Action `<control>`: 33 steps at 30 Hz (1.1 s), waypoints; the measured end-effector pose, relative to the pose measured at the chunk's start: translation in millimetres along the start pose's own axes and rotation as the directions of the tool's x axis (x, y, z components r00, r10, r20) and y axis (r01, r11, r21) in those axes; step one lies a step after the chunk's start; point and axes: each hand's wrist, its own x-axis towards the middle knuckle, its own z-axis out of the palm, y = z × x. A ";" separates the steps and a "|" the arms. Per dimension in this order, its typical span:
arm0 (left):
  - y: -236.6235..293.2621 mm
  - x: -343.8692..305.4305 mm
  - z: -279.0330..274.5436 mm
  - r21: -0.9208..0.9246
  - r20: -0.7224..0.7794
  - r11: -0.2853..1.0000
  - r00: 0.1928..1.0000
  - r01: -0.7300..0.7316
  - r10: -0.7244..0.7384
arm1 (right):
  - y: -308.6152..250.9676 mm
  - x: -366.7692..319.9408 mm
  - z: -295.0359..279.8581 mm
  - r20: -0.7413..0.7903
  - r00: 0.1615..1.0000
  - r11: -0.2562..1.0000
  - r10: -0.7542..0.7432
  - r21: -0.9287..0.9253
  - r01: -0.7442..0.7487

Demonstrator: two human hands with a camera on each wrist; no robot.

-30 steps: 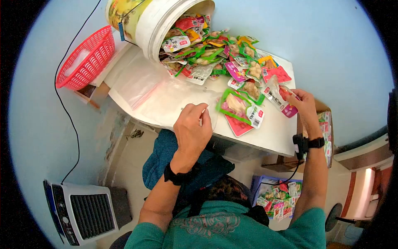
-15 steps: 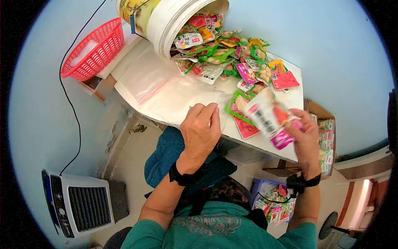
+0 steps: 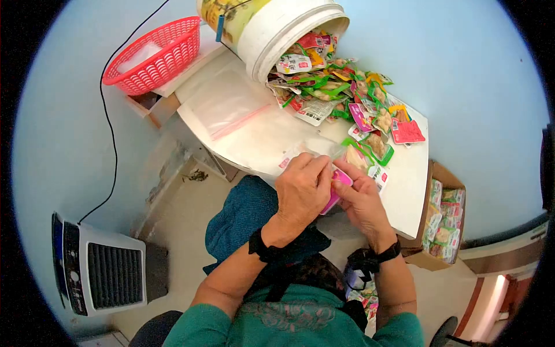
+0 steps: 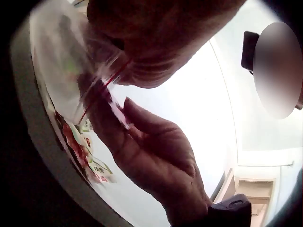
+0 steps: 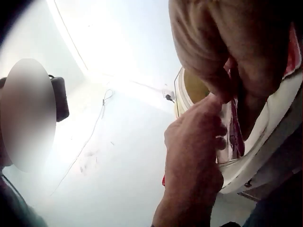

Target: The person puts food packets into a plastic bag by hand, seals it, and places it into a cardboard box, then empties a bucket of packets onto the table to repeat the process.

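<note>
At the table's near edge my left hand (image 3: 302, 189) grips the mouth of a clear zip bag (image 4: 59, 61), whose red seal line crosses the left wrist view. My right hand (image 3: 365, 199) has come up beside it and pinches a snack packet with a bright pink end (image 3: 336, 189) between thumb and fingers. The packet's far part is inside the bag's mouth, partly hidden behind my left fingers. Just beyond my right hand lies a green-edged snack packet (image 3: 355, 157) on the white table (image 3: 402, 196).
A tipped white bucket (image 3: 259, 55) spills a heap of snack packets (image 3: 324, 87) across the table's back. Flat clear bags (image 3: 222, 104) lie at left, near a red basket (image 3: 156, 63). A cardboard box (image 3: 430, 257) of packets stands right, below table level; a fan unit (image 3: 110, 272) stands lower left.
My right hand has carried the packet from the table's right side leftward to the bag at my left hand. The left hand keeps its grip; the head view has shifted.
</note>
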 end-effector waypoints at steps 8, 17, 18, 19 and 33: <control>3.3 4.5 -7.7 -0.034 0.029 0.999 1.000 0.010 -0.009 | 12.5 28.7 43.5 -0.010 0.994 0.985 0.105 0.136 -0.103; -2.3 2.7 -11.5 -0.070 0.042 0.996 0.998 0.047 -0.044 | 54.1 53.9 26.0 0.046 0.999 0.986 -0.004 0.167 -0.004; -3.6 3.3 -11.6 -0.064 0.053 0.997 0.998 0.037 -0.034 | 54.5 52.8 27.2 0.052 0.997 0.997 -0.059 0.055 0.056; -5.9 4.1 -11.8 -0.050 0.039 0.998 0.999 0.026 -0.024 | 54.4 52.4 29.8 0.059 0.992 0.991 -0.114 -0.058 0.117; -12.3 6.5 -14.4 0.044 0.031 0.999 1.000 -0.006 0.005 | 20.7 11.3 27.9 -0.068 0.885 0.637 -0.461 -0.720 0.277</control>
